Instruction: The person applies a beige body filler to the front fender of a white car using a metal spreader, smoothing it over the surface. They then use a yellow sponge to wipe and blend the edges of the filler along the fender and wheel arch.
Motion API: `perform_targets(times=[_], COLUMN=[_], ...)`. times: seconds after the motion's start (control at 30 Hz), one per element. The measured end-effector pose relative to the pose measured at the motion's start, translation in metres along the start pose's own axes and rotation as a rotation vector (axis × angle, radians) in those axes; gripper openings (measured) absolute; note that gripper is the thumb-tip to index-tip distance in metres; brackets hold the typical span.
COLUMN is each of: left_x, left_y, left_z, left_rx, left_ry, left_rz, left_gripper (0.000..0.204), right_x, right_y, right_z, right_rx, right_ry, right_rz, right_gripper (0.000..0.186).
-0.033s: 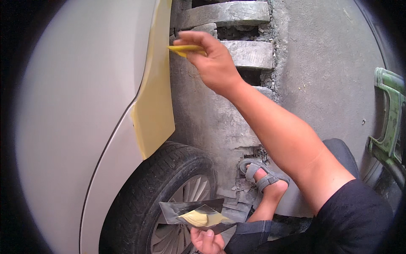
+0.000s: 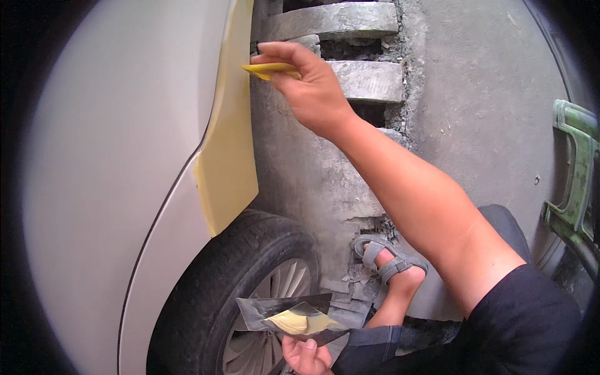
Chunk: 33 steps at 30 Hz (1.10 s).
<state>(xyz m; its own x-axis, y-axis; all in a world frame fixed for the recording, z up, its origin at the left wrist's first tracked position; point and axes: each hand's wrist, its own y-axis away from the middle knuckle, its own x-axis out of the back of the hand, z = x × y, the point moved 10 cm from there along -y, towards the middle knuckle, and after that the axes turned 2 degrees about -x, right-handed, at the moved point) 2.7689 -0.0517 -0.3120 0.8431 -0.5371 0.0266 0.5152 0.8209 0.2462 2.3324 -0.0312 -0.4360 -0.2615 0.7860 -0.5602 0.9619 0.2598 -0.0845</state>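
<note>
My right hand (image 2: 312, 87) is closed on a thin yellow putty spreader (image 2: 272, 69), reaching out from the right. The spreader's tip overlaps the outer edge of a car's lower side panel (image 2: 228, 178), which is coated in smooth pale-yellow filler. Whether the tip touches it, I cannot tell. Low in the picture, my left hand (image 2: 306, 357) grips the near edge of a dark, flat mixing board (image 2: 253, 312) with raised, angled sides. A mound of pale-yellow putty (image 2: 290, 322) lies on that board.
Silver car bodywork (image 2: 112, 156) fills the left side, with a black tyre (image 2: 212, 281) below the coated panel. Concrete slats (image 2: 362, 81) with gaps between them run beyond my right hand. My sandalled foot (image 2: 394, 265) rests on broken concrete. A green frame (image 2: 578, 169) stands far right.
My right hand has shifted slightly left and up with the spreader, bringing its tip further over the panel's edge. My left hand and the board stay nearly still.
</note>
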Motion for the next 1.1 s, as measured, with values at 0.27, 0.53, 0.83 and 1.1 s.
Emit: perform_targets(times=[0.27, 0.53, 0.83, 1.1], left_x=[0.002, -0.016, -0.015, -0.029], left_y=[-0.001, -0.007, -0.005, -0.01], left_z=[-0.005, 0.002, 0.011, 0.014], left_rx=[0.019, 0.046, 0.035, 0.036], left_ry=[-0.008, -0.047, -0.063, -0.054], left_rz=[0.027, 0.007, 0.018, -0.001], left_gripper=[0.063, 0.063, 0.061, 0.061], right_x=[-0.028, -0.034, -0.009, -0.047], right_y=[0.057, 0.127, -0.004, 0.113], right_z=[0.025, 0.046, -0.014, -0.021], right_rx=[-0.134, -0.407, 0.031, 0.085], right_ry=[0.016, -0.068, 0.152, 0.233], right_rz=[-0.08, -0.169, 0.005, -0.101], right_gripper=[0.044, 0.04, 0.039, 0.047])
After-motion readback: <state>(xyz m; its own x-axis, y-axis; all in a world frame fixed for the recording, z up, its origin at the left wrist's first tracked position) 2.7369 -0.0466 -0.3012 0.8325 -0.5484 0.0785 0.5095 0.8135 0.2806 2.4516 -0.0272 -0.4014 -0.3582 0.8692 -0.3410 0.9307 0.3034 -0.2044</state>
